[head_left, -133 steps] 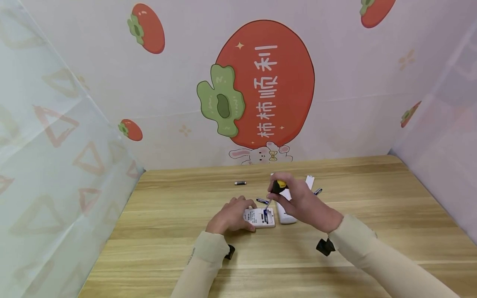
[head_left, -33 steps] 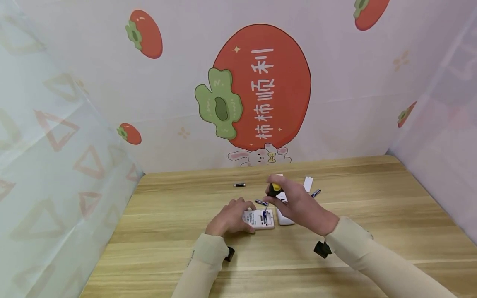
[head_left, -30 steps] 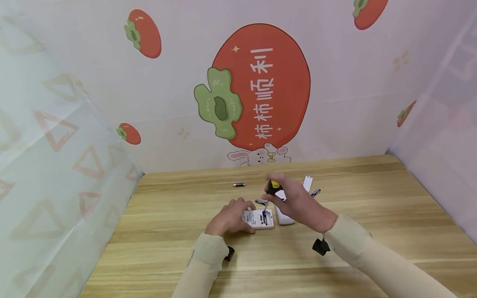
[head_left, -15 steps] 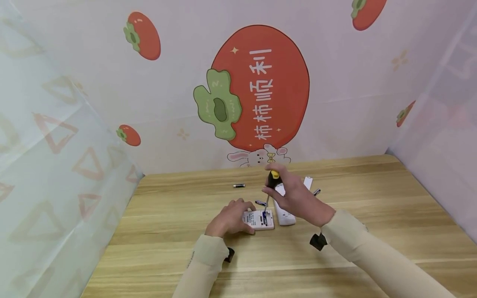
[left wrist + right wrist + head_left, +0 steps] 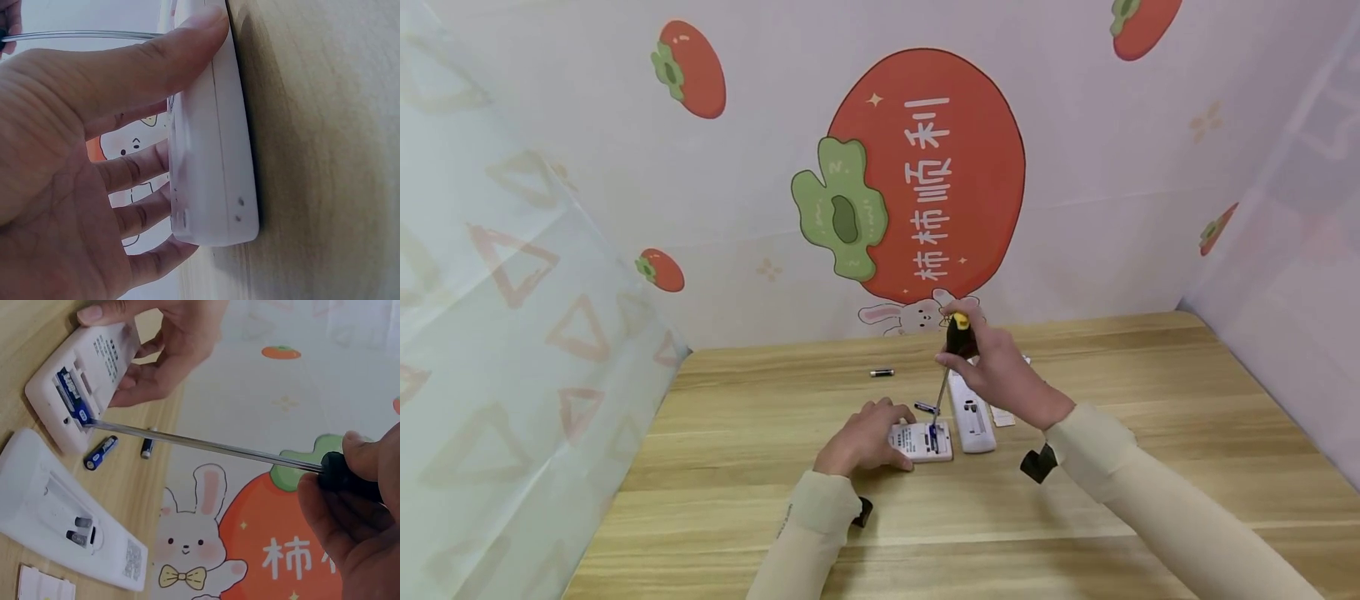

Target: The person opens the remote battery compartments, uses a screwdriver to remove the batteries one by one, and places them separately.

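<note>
My left hand (image 5: 868, 437) holds the short white remote control (image 5: 103, 369) flat on the table, thumb on its near edge and fingers along the far side. Its battery compartment is uncovered, with a blue battery (image 5: 74, 394) inside. My right hand (image 5: 1000, 371) grips the black and yellow handle of a screwdriver (image 5: 219, 447), held steeply tilted. The metal tip touches or nearly touches one end of that battery. In the left wrist view, the screwdriver's shaft passes behind my thumb, and the tip is hidden.
A longer white remote control (image 5: 964, 392) with an open battery compartment lies just right of the short one. Two loose batteries (image 5: 927, 407) (image 5: 882, 372) lie beyond. A white cover (image 5: 1002, 417) sits beside the long remote. A printed backdrop (image 5: 737, 192) stands behind the table.
My right hand has risen, lately also rightward, uncovering more of the screwdriver's shaft and the long remote. The tip stays at the compartment. My left hand keeps its hold on the short remote.
</note>
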Tool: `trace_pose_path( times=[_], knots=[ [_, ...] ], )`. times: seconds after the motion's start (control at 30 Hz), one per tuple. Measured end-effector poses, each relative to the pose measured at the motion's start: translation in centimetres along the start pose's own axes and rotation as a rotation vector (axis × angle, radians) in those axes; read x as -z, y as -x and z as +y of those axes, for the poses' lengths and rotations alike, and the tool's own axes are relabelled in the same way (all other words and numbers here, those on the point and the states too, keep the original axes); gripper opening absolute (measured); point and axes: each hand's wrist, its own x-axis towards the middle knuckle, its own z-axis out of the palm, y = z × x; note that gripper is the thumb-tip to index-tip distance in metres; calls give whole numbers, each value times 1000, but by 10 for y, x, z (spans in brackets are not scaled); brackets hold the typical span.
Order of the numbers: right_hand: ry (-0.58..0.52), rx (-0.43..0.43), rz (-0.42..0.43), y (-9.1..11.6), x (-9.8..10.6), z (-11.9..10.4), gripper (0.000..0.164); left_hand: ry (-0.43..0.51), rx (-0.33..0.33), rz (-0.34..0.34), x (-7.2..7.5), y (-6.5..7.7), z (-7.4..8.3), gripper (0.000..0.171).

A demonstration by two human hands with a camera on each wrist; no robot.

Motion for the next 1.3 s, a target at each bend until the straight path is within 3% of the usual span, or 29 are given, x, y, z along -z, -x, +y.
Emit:
trace_pose_path(
  times=[0.33, 0.67, 1.07, 1.3],
  knots=[
    [5, -46, 11, -12, 7, 9, 66, -5, 0, 5, 4, -2, 2, 54],
    [-2, -198, 43, -12, 9, 22, 64, 0, -5, -9, 3, -1, 2, 56],
    [-25, -127, 131, -1, 20, 14, 67, 4, -4, -2, 4, -2, 1, 55],
    [-24, -140, 161, 8, 27, 13, 71, 16, 3, -6, 3, -1, 0, 55]
  ],
)
